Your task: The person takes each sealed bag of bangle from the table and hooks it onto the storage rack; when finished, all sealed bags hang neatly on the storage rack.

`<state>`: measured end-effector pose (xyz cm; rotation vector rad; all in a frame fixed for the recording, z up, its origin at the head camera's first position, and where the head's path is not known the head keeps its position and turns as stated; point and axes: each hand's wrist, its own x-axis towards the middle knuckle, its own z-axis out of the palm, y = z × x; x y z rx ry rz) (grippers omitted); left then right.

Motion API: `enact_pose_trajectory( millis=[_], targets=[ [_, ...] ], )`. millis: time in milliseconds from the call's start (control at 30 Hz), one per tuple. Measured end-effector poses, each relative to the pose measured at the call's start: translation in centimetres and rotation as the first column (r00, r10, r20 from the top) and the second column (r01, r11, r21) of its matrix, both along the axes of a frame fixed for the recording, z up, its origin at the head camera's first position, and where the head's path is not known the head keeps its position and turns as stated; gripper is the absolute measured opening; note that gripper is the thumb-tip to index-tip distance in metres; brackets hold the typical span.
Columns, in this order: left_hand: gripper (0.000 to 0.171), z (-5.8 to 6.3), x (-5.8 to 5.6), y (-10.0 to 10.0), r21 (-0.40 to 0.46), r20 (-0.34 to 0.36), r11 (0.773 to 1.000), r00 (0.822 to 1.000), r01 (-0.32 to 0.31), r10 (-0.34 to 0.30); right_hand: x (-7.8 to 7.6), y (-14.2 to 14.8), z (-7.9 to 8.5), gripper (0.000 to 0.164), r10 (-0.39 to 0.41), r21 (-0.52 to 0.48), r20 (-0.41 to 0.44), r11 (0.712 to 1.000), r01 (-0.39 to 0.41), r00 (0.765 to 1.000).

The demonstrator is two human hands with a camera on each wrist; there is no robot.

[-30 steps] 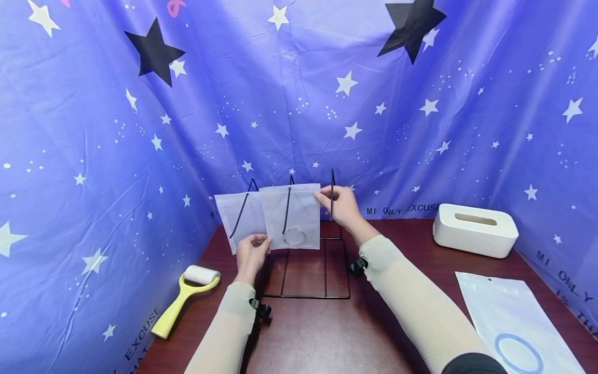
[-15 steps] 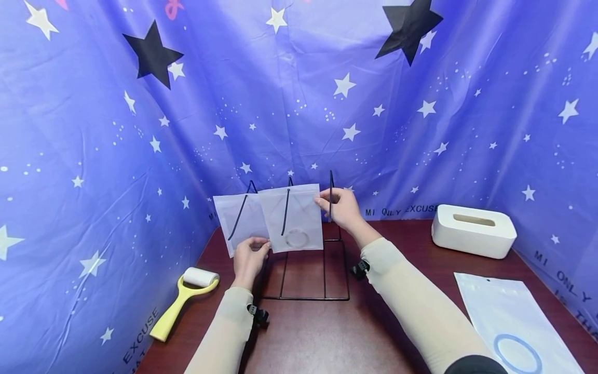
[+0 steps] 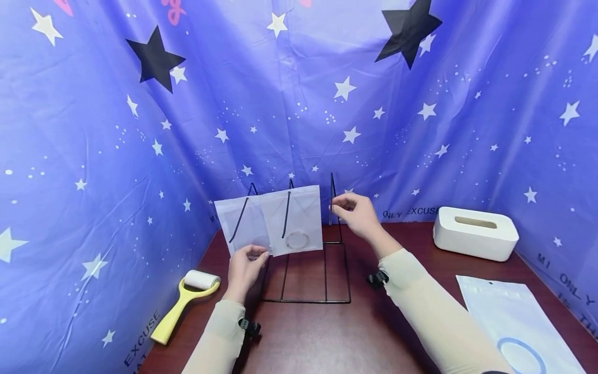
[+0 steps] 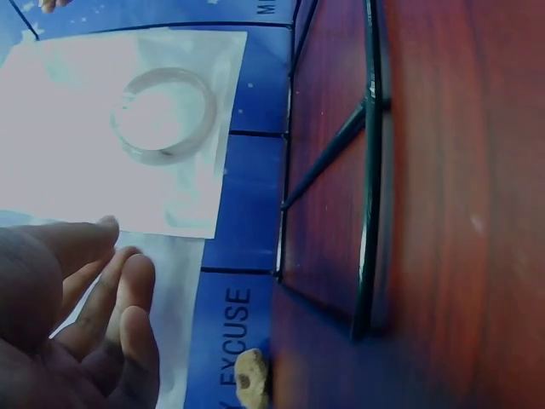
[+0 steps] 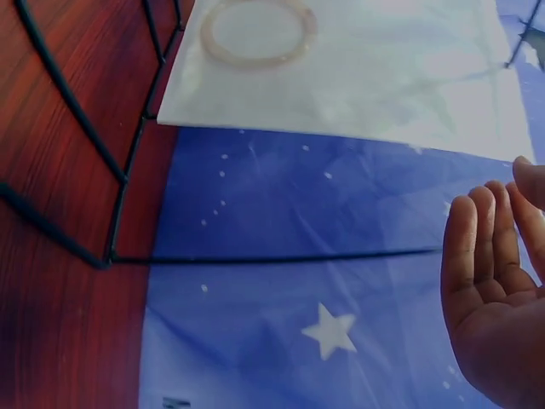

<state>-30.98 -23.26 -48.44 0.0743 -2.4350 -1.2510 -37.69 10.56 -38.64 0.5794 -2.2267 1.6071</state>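
Note:
Two translucent white pouches hang side by side on a black wire rack (image 3: 325,272). The right pouch (image 3: 306,213) holds a pale bangle (image 3: 297,240) and overlaps the left pouch (image 3: 243,218). My left hand (image 3: 245,267) is at the right pouch's lower left corner. In the left wrist view the thumb tip meets the pouch's edge, and a small gap parts it from the loosely bent fingers (image 4: 136,281). My right hand (image 3: 357,213) is away from the pouches, beside the rack's right-hand hook (image 3: 332,197). Its fingers (image 5: 461,239) extend and hold nothing.
At left on the brown table (image 3: 327,337) lies a yellow-handled lint roller (image 3: 175,314). A white tissue box (image 3: 472,244) stands at right. Nearer, a white pouch with a blue ring print (image 3: 509,306) lies flat. Starry blue cloth (image 3: 299,104) surrounds the table.
My right hand has let go of the right pouch's upper right edge and moved to the right. My left hand has drawn slightly left and down. The right pouch stays on the rack.

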Motion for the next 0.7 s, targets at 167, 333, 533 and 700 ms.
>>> enact_pose_trajectory(
  millis=[167,333,533,700],
  targets=[
    [0.015,-0.2,2.1,-1.0,-0.108,-0.030,0.992,0.997,0.068,-0.071,3.1,2.9,0.0,0.020,-0.035,0.054,-0.026,0.998,0.036,0.999],
    [0.019,-0.9,3.8,-1.8,-0.114,-0.025,0.984,0.989,0.139,-0.143,5.6,5.2,-0.5,0.018,-0.040,0.053,-0.061,0.998,0.043,0.997],
    [0.031,-2.1,4.7,-2.5,-0.012,0.014,0.968,0.969,0.249,-0.249,7.7,7.3,-1.4,0.019,-0.077,0.066,-0.102,0.994,0.084,0.992],
    [0.042,-3.1,4.8,-2.8,-0.002,0.092,0.964,0.960,0.266,-0.264,8.5,9.2,-2.3,0.018,-0.096,0.079,-0.092,0.992,0.103,0.991]
  ],
)
